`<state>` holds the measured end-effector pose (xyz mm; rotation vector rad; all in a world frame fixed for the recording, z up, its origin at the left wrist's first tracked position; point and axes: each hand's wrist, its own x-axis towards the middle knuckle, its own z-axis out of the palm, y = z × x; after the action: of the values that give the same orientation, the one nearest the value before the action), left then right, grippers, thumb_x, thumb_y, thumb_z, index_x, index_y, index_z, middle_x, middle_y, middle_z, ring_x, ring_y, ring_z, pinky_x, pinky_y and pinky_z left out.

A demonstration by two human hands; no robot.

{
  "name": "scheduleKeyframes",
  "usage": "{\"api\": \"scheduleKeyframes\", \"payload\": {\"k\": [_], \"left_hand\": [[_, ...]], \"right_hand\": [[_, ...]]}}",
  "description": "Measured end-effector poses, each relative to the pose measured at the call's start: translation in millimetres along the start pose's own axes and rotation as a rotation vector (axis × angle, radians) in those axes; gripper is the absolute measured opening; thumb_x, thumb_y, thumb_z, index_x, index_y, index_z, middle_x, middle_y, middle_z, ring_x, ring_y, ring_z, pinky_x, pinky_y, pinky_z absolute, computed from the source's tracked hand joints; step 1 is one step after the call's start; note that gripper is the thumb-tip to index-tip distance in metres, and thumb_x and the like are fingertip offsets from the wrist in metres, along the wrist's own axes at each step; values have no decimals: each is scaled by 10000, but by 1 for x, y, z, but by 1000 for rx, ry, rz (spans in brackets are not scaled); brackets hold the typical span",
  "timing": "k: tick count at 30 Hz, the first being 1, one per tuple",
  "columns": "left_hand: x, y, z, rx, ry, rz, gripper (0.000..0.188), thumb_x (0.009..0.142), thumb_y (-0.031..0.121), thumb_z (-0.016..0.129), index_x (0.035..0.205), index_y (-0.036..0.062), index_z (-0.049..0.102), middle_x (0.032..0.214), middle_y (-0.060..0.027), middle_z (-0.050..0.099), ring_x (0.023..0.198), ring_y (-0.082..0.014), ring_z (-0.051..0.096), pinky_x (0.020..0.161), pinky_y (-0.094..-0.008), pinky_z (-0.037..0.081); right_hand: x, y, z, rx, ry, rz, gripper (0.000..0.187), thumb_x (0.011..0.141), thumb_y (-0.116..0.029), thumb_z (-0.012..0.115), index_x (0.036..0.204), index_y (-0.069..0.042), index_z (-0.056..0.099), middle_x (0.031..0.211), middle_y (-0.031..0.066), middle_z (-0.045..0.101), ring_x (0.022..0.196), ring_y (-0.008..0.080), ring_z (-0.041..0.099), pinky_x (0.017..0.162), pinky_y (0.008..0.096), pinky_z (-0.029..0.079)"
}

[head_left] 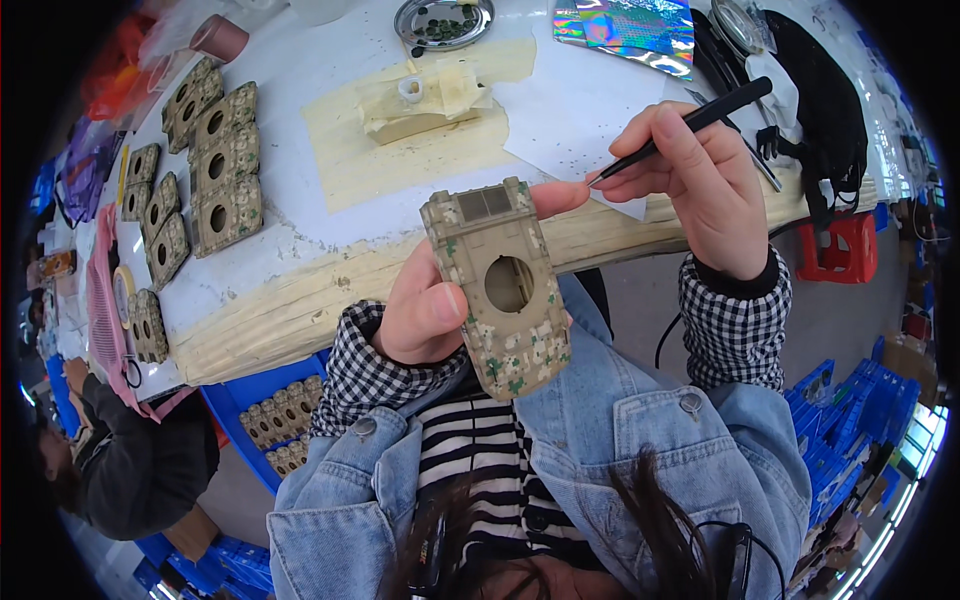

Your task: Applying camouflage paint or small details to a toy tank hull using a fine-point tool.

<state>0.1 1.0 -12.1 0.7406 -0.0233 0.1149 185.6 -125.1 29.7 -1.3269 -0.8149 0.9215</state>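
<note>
My left hand [425,315] is closed around a camouflage-painted model tank hull [522,345], tan with green and brown blotches and a round hole in its top. The hull is tilted over my lap, just off the table's front edge. Beyond its far end, my left index finger sticks out to the right. In my right hand [710,190], black tweezers [715,110] are pinched between thumb and fingers. Their thin point meets the tip of that left index finger. Whether a tiny part sits at the point is too small to make out.
Several similar hulls [228,208] stand at the table's left, with more in a blue crate [225,405] below. A taped block [425,112], a metal dish [470,40] of dark green bits and a shiny sheet [625,35] lie farther back. Another person [150,465] sits at left.
</note>
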Motion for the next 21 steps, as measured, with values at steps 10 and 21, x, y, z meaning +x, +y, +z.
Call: {"api": "scheduleKeyframes", "payload": {"k": [10, 21], "left_hand": [[0, -1, 0, 34, -15, -16, 1038, 704, 566, 663, 1379, -39, 157, 1408, -316, 106, 888, -234, 606, 712, -351, 550], [0, 1, 1, 40, -16, -33, 1042, 704, 562, 665, 1376, -49, 153, 1410, -308, 105, 894, -239, 605, 716, -354, 550]], "right_hand": [[0, 0, 0, -43, -11, -12, 361, 960, -241, 398, 899, 73, 563, 837, 131, 614, 750, 193, 654, 677, 278, 548], [2, 1, -4, -17, -50, 13, 373, 941, -286, 456, 901, 56, 600, 825, 117, 625, 752, 166, 651, 692, 248, 542]]}}
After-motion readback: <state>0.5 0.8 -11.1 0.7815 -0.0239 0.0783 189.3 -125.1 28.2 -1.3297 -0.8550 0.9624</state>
